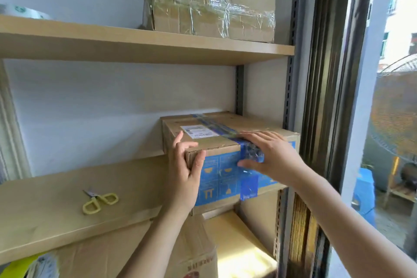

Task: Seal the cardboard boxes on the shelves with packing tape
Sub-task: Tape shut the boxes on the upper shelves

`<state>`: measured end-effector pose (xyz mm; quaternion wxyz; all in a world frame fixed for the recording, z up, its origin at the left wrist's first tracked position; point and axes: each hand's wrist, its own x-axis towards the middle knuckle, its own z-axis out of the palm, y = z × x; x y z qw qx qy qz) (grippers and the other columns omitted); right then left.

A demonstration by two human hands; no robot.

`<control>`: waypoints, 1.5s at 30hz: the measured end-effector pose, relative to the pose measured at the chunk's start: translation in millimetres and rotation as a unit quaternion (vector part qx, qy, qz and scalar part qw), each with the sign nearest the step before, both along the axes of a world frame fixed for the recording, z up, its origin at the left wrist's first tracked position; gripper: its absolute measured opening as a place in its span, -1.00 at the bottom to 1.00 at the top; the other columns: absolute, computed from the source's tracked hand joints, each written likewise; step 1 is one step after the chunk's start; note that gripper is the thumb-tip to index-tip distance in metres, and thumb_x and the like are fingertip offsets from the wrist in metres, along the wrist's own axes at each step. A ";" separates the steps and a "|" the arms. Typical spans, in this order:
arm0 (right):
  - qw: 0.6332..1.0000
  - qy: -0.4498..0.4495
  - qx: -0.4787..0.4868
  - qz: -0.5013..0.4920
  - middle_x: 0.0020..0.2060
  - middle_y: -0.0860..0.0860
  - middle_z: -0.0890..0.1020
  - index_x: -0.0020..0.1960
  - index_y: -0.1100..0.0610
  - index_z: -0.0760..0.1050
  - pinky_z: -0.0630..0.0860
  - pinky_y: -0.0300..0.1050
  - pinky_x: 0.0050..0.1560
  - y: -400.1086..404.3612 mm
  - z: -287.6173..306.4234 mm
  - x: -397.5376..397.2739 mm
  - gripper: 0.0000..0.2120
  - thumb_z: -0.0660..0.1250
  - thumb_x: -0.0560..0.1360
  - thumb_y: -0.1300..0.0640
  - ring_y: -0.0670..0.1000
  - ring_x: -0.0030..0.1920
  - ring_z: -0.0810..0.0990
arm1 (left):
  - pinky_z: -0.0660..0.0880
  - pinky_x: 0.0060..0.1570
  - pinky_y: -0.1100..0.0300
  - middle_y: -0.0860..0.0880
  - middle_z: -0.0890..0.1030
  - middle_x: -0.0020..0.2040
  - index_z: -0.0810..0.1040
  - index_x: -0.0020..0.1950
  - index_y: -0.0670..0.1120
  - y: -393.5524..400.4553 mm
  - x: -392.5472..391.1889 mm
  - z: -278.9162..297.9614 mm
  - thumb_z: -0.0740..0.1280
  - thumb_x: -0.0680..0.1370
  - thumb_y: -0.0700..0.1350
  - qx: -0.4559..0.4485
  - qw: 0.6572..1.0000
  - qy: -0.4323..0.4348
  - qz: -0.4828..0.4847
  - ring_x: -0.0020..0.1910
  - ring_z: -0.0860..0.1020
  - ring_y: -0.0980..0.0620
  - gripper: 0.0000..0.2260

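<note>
— How do the two bare hands sit?
— Left hand [185, 174] upright, thumb on one side and fingers on the other, clasping a corner.
— And the right?
— Right hand [268, 156] flat, fingers spread, pressing down; both forearms reach up from below.

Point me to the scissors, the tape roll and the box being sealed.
scissors [99, 202]: head view, on the yellow handles, middle shelf.
tape roll [29, 12]: head view, on its top face, upper shelf at far left.
box being sealed [216, 144]: head view, on the top flap between the two hands.
</note>
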<state>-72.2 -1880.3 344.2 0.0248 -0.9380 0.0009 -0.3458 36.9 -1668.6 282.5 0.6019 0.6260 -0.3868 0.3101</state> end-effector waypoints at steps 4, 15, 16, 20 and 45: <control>0.998 0.038 -0.042 -0.013 0.35 -0.20 0.49 0.52 -0.17 0.26 0.38 -0.09 0.20 -5.4 7.8 8.1 -0.15 0.36 0.31 -0.42 -0.01 0.29 0.42 | 0.16 0.30 0.50 -0.02 0.32 0.49 0.39 0.18 0.12 5.6 3.2 2.2 0.11 0.60 0.30 0.047 0.999 -0.010 0.025 0.48 0.30 0.12 -0.69; 0.997 0.080 0.004 0.008 -0.02 -0.13 0.43 0.38 -0.24 0.44 0.48 -0.07 0.13 -4.9 15.3 17.3 -0.24 0.39 0.22 -0.44 -0.01 0.12 0.43 | 0.24 0.16 0.55 0.03 0.41 0.36 0.44 0.16 -0.07 3.1 -3.7 3.7 0.03 0.66 0.19 0.013 0.998 -0.019 0.067 0.30 0.37 0.29 -0.61; 0.997 0.078 0.009 0.011 -0.02 -0.13 0.43 0.38 -0.23 0.44 0.49 -0.05 0.14 -4.5 14.5 17.0 -0.25 0.42 0.24 -0.41 -0.02 0.13 0.43 | 0.25 0.19 0.53 0.05 0.41 0.35 0.44 0.15 -0.07 1.1 -4.4 3.5 0.04 0.66 0.15 0.005 0.998 -0.015 0.066 0.31 0.38 0.26 -0.66; 0.997 0.070 0.015 0.016 -0.03 -0.12 0.42 0.37 -0.21 0.46 0.48 -0.06 0.15 -0.4 14.2 9.6 -0.26 0.40 0.24 -0.42 -0.02 0.13 0.45 | 0.27 0.20 0.49 0.04 0.44 0.29 0.45 0.13 -0.07 -0.3 -6.1 3.2 0.05 0.66 0.12 -0.002 0.998 -0.009 0.060 0.31 0.41 0.18 -0.68; 0.943 -0.101 -0.075 0.308 -0.04 -0.07 0.60 0.06 0.07 0.59 0.48 -0.07 -0.11 271.1 -69.1 42.4 -0.78 0.18 0.61 0.05 0.06 -0.07 0.54 | 0.41 -0.03 0.09 -0.11 0.62 0.02 0.50 0.12 -0.10 259.4 -39.9 -39.6 0.35 0.55 -0.04 -0.094 0.833 0.347 0.420 0.08 0.58 -0.21 -0.79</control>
